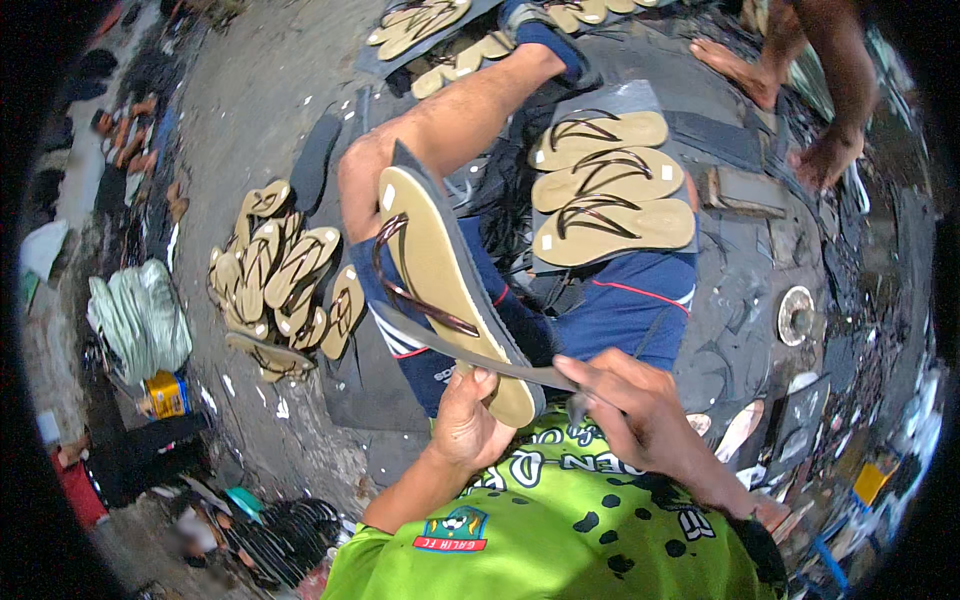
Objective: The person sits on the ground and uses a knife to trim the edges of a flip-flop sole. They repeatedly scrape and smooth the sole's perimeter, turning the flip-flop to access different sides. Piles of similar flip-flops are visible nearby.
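Note:
My left hand point(468, 428) is closed on the heel end of a tan flip-flop point(425, 250) with dark brown straps. Under its footbed, a dark grey sole sheet juts out along the right edge and rises to a point at the toe. Across the heel lies a long, thin, slightly curved grey strip point(460, 352); I cannot tell whether it is a blade or rubber. My right hand point(630, 405) pinches the strip's right end. Several matching flip-flops point(612, 190) rest in a row on a grey sheet over my right leg.
A heap of similar flip-flops point(290, 265) lies on the floor at left, near a dark sole piece point(316, 150). More sandals point(415, 30) sit at the far side. Another person's bare foot point(735, 72) and hand point(828, 160) show at upper right. A round dish point(796, 315) stands at right.

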Demonstrator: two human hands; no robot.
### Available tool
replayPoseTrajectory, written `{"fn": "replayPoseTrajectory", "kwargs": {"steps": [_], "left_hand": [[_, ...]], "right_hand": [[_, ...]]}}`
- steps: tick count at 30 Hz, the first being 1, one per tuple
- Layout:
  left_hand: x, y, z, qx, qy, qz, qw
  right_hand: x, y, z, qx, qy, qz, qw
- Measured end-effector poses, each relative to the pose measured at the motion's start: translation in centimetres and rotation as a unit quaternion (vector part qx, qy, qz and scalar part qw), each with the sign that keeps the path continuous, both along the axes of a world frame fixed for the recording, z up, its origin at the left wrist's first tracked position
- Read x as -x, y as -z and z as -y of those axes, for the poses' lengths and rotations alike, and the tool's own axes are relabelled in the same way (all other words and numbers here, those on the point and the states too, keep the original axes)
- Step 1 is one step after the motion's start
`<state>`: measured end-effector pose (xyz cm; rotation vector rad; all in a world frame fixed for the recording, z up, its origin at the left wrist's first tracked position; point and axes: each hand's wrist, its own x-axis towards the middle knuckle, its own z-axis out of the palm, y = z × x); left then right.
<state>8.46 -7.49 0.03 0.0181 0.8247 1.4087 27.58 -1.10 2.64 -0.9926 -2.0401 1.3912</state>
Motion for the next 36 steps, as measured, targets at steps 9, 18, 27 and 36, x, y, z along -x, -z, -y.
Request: {"fn": "replayPoseTrajectory", "kwargs": {"steps": [9,18,27,36], "left_hand": [[-0.6,0.6,0.6,0.025,-0.020,-0.067,0.997],[-0.5,-0.5,1.0,0.057,0.001,0.008,0.998],[-1.6,-0.6,0.0,0.071,-0.003,-0.065,0.995],[-1.7,0.1,2.1,0.106,0.060,-0.153,0.981]], "right_hand": [[-0.4,0.9,1.4,-0.040,0.027,0.047,0.998],[0.9,2.0,0.3,-0.064,0.032,-0.016,0.997],[5.1,4.4,-2.6,-0.214,0.138,0.032,0.967],[9.7,3.7,-11.7,-0.168,0.174,-0.030,0.970]]}}
